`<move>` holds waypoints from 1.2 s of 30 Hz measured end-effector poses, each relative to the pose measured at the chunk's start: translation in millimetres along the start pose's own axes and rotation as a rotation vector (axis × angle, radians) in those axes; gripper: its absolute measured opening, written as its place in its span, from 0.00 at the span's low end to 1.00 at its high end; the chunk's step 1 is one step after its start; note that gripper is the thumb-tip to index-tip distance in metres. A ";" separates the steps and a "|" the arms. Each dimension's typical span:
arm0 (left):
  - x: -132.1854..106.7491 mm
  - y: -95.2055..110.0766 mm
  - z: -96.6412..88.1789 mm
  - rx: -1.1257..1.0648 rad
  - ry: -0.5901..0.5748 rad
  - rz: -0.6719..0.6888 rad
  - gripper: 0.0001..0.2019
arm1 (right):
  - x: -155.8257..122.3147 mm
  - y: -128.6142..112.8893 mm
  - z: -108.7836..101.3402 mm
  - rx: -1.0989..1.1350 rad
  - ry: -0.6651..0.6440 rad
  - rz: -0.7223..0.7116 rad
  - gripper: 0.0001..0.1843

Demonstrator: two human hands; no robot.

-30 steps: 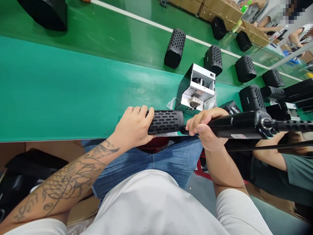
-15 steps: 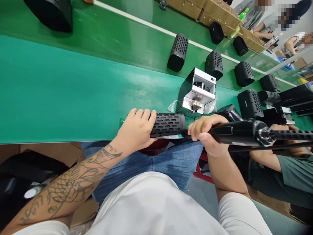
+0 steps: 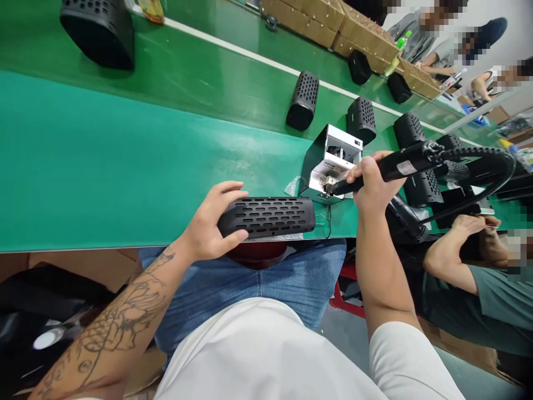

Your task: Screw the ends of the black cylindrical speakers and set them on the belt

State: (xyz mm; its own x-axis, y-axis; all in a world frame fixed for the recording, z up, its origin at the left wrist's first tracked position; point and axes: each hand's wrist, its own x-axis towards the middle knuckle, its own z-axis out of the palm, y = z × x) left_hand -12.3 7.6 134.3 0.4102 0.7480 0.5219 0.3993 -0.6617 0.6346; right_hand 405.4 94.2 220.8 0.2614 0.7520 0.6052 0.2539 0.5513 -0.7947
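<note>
My right hand (image 3: 372, 180) is wrapped round a black electric screwdriver (image 3: 410, 161). Its tip meets the metal pick-up point at the front of a silver-and-black screw feeder (image 3: 335, 161). My left hand (image 3: 214, 222) curves round the left end of a black slotted speaker housing (image 3: 275, 215), fingers along the far edge and thumb along the near edge. That housing lies lengthwise at the table's front edge, slots facing up. How firmly the left hand presses on it is hard to tell.
Several black perforated housings stand beyond the feeder, one (image 3: 303, 101) fairly near it. A small clear plastic bag (image 3: 292, 186) lies left of the feeder. The screwdriver's cable (image 3: 470, 200) loops to the right, near a co-worker's hands (image 3: 470, 225). Cardboard trays (image 3: 308, 22) line the far side.
My right hand has carried the screwdriver from the housing's right end up to the screw feeder. My left hand has slid left to the housing's end, its fingers spread wider.
</note>
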 end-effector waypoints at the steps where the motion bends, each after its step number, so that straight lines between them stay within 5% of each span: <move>1: -7.0 -9.1 1.7 -0.051 0.035 0.012 0.43 | -2.2 -4.3 -0.8 0.005 -0.009 0.001 0.35; 7: -35.5 -35.9 23.3 -0.139 0.026 -0.042 0.68 | -23.0 -83.8 17.5 0.193 0.018 -0.069 0.26; 13: -39.0 -34.7 26.6 -0.142 0.000 -0.103 0.66 | -67.1 -145.7 57.4 0.398 -0.342 -0.037 0.17; 20: -37.6 -35.7 31.0 -0.144 0.010 -0.064 0.67 | -86.5 -134.7 88.0 0.403 -0.424 0.002 0.17; 27: -34.0 -30.6 28.7 -0.165 -0.002 -0.096 0.66 | -91.5 -130.1 88.9 0.352 -0.423 0.084 0.27; 36: -33.0 -24.5 26.8 -0.175 0.001 -0.119 0.64 | -90.4 -121.9 87.4 0.378 -0.549 0.069 0.21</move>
State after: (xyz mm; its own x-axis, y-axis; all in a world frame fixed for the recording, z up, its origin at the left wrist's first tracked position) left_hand -13.7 -2.2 86.3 0.3675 0.8205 0.4378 0.2964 -0.5495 0.7812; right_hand 269.4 -9.4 259.0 -0.2716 0.8099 0.5199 -0.1166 0.5086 -0.8531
